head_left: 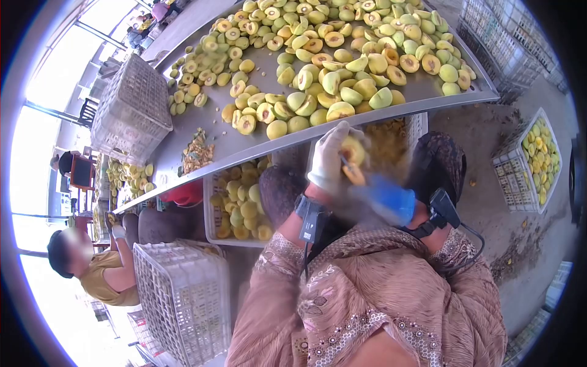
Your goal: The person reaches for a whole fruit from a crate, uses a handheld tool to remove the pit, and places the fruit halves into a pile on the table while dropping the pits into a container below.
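One yellow fruit sits in the curled fingers of the white-gloved left hand, just on the near side of the metal table's edge. The blue-gloved right hand, blurred, is closed around an orange tool pointing at the fruit; whether its tip touches, I cannot quite tell.

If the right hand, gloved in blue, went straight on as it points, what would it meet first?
Probably the fruit in the left hand, as the right hand and its orange tool point that way; blur leaves depth unclear.
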The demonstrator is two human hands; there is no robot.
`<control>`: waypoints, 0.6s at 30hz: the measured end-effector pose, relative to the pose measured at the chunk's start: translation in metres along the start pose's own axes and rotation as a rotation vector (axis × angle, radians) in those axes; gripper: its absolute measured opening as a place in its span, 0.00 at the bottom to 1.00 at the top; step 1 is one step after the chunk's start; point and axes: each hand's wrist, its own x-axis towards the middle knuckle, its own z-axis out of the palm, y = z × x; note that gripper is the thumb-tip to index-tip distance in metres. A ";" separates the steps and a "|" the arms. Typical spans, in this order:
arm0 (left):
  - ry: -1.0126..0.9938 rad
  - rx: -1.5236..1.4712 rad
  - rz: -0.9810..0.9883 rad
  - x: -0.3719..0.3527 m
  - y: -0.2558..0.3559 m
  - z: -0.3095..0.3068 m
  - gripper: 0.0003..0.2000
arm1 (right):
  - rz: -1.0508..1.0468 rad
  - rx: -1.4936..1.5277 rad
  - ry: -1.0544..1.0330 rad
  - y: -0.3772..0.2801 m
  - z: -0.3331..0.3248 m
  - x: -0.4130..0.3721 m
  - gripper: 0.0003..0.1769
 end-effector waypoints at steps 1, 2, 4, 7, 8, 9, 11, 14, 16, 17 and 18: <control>0.033 -0.025 -0.031 0.006 -0.006 -0.008 0.19 | -0.015 -0.053 -0.016 -0.001 -0.002 0.000 0.08; 0.048 -0.101 -0.108 0.009 -0.012 -0.016 0.19 | -0.031 -0.105 -0.030 -0.002 -0.004 0.001 0.08; 0.028 -0.258 -0.073 0.012 -0.014 -0.011 0.21 | 0.007 -0.010 -0.154 0.001 -0.005 -0.006 0.08; 0.110 -0.225 0.108 0.019 -0.010 -0.005 0.22 | 0.107 0.028 -0.214 0.036 0.005 -0.002 0.08; 0.127 -0.238 0.141 0.023 -0.008 -0.014 0.22 | 0.188 0.274 -0.217 0.036 -0.005 -0.001 0.09; 0.146 -0.250 0.175 0.025 -0.007 -0.023 0.22 | 0.095 0.158 -0.190 0.032 -0.013 -0.004 0.09; 0.106 -0.305 0.066 0.019 -0.005 -0.033 0.22 | -0.025 -0.019 -0.149 0.029 -0.022 -0.009 0.10; 0.111 -0.321 0.045 0.012 -0.007 -0.031 0.22 | 0.039 -0.077 -0.096 0.019 -0.026 -0.017 0.10; 0.106 -0.318 0.078 0.011 -0.011 -0.035 0.22 | 0.112 0.000 -0.067 0.016 -0.026 -0.020 0.11; 0.104 -0.316 0.099 0.010 -0.011 -0.037 0.22 | 0.072 -0.003 -0.059 0.018 -0.031 -0.019 0.10; 0.093 -0.325 0.108 0.010 -0.011 -0.038 0.22 | 0.070 0.020 -0.049 0.016 -0.031 -0.019 0.10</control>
